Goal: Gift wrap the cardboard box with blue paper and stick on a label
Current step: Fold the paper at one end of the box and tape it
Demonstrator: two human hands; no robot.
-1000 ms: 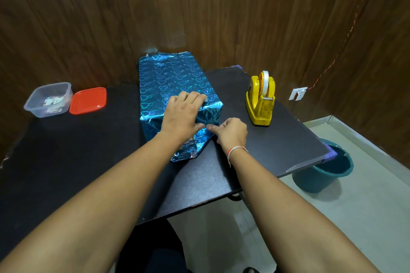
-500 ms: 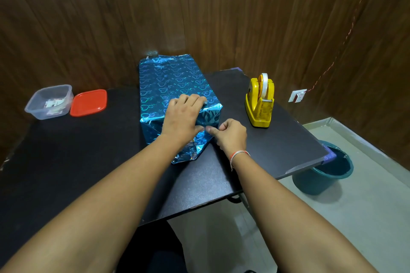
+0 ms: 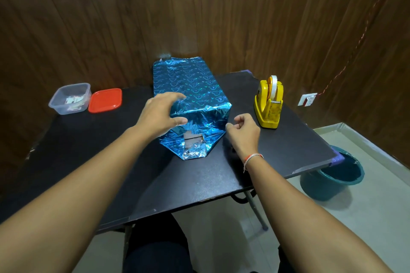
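Near end flap of blue paper (image 3: 192, 150) lying unfolded on desk (image 3: 199, 184), cardboard showing in a gap; right hand (image 3: 243, 132) loosely curled, grasping nothing, left hand (image 3: 160, 115) hovering spread over box (image 3: 188, 86); crease flap upward firmly, then tape from dispenser (image 3: 269, 104).

On the black table (image 3: 199, 184), the left hand (image 3: 158, 115) hovers spread over the blue-wrapped box (image 3: 188, 86), the loosely curled right hand (image 3: 243, 133) just beside its near-right corner.
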